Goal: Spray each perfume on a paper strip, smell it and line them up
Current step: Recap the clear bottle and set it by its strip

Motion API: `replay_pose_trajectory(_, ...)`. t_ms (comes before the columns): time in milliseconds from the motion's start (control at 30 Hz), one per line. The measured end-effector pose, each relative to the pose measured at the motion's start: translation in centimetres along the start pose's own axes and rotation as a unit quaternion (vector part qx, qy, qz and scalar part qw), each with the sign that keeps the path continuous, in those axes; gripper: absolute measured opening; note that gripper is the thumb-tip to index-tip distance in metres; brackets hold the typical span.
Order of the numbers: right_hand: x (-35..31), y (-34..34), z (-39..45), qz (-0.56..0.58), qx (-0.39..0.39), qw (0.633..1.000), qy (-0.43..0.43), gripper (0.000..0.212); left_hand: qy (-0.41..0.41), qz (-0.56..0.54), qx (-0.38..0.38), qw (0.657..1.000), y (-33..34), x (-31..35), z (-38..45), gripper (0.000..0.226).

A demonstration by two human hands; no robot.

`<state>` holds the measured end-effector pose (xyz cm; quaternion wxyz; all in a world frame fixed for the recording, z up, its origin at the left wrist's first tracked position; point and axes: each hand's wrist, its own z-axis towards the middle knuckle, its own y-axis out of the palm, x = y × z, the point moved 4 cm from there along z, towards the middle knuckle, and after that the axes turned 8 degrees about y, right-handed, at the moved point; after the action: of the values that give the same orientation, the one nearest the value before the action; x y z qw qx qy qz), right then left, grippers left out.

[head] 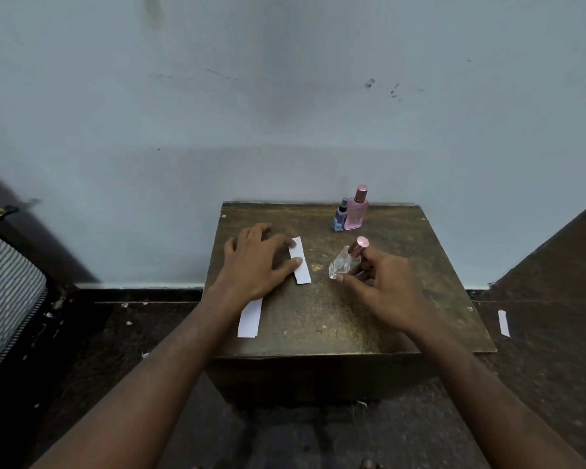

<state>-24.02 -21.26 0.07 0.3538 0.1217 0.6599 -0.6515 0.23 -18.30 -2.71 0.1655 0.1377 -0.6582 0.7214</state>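
Right hand (384, 282): fingers curled round tilted clear bottle (345, 264).
Left hand (257, 262): fingers spread, fingertips pressing strip (300, 260), left of bottle.

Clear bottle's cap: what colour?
Metallic pink cap on the clear bottle, head view.

— We see a pink bottle (356, 211) beside a blue bottle (339, 218), and white paper strips (300, 260).
— We also note a clear bottle (344, 264), rose-gold cap (358, 247), brown table (403, 299), and black-and-white striped fabric (4, 292).
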Motion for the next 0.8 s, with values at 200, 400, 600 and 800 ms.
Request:
replay_pose_trajectory(200,-0.5,1.4,0.7,0.032,0.012,0.999,0.035,0.042,-0.007,-0.021,-0.024,0.999,0.2,-1.2,1.1,0.050)
replay_pose_trajectory(400,-1.5,3.1,2.1,0.050,0.034,0.998,0.032,0.046,-0.014,-0.020,-0.021,0.999,0.5,-1.8,1.6,0.053)
replay_pose_trajectory(600,-2.1,4.8,4.0,0.113,0.052,0.992,0.025,0.049,-0.010,-0.023,0.009,1.000,0.2,-2.0,1.5,0.051)
replay_pose_trajectory(800,-2.7,6.1,6.2,0.122,0.081,0.989,0.011,0.044,-0.007,-0.024,0.017,1.000,0.3,-2.7,1.5,0.041)
